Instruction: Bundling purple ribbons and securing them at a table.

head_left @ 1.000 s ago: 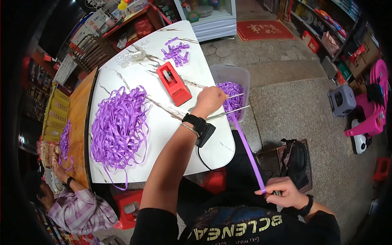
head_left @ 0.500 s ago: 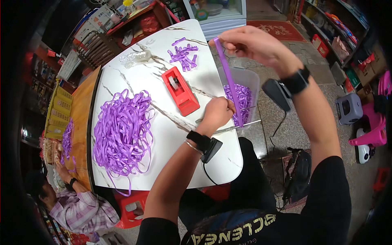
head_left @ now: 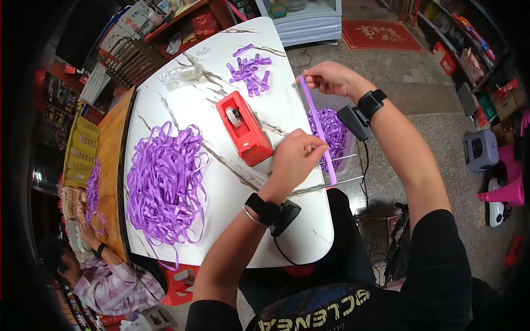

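Observation:
A flat purple ribbon (head_left: 313, 110) runs taut from my right hand down to two thin metal rods (head_left: 348, 181) that stick out past the table's right edge. My right hand (head_left: 335, 79) pinches its far end between thumb and fingers. Lower down, my left hand (head_left: 295, 160) rests over the edge, its thumb and forefinger closed at the ribbon beside the rods. A large tangled heap of purple ribbon (head_left: 165, 182) lies on the left of the table. Below the stretched strip, a clear plastic bin (head_left: 353, 144) holds more purple ribbon pieces (head_left: 331, 127).
On the white marbled table (head_left: 221, 220) stand a red tape dispenser (head_left: 245, 129), short ribbon pieces (head_left: 251, 74) and a clear plastic roll (head_left: 182, 76). Another person (head_left: 110, 281) works at a wooden table (head_left: 113, 182) on the left. A grey stool (head_left: 480, 150) stands at right.
My right hand has come down and nearer, still pinching the ribbon. My left fingers have shifted up along the strip, away from the near rod. The view has moved slightly.

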A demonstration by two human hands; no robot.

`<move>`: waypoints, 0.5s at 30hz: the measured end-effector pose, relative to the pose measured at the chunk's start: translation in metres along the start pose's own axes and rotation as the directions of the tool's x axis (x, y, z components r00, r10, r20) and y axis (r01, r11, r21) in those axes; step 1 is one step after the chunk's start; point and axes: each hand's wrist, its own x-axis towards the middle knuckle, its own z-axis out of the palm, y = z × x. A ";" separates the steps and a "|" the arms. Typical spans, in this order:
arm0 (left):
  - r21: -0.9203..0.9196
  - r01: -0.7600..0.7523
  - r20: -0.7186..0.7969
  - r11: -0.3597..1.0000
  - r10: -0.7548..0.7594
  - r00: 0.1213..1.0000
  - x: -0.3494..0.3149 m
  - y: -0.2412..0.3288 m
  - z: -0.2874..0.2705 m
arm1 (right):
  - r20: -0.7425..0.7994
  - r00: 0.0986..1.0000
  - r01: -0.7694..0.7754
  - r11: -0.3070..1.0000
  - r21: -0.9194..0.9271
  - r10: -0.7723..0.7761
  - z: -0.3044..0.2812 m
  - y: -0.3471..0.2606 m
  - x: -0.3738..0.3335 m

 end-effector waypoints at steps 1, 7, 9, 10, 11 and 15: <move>0.001 0.003 0.002 1.000 -0.003 1.000 0.001 0.002 -0.001 | 0.001 1.000 -0.002 1.000 0.003 0.002 -0.002 0.003 0.003; 0.153 -0.057 0.141 0.987 0.035 0.989 0.005 0.002 -0.004 | 0.040 0.997 -0.060 0.998 0.023 0.059 -0.009 0.029 0.019; 0.199 -0.086 0.169 0.976 0.053 0.984 0.005 0.003 -0.003 | 0.056 0.994 -0.094 0.994 0.060 0.091 -0.013 0.046 0.025; 0.200 -0.087 0.171 0.976 0.053 0.984 0.005 0.002 -0.003 | 0.056 0.994 -0.094 0.994 0.061 0.091 -0.016 0.057 0.030; 0.194 -0.076 0.190 0.978 0.038 0.981 0.005 0.001 -0.002 | 0.105 0.981 -0.176 0.977 0.123 0.164 -0.020 0.071 0.036; 0.207 -0.131 0.231 0.970 0.082 0.970 0.006 0.000 0.002 | 0.213 0.929 -0.314 0.949 0.020 0.303 -0.034 0.149 0.040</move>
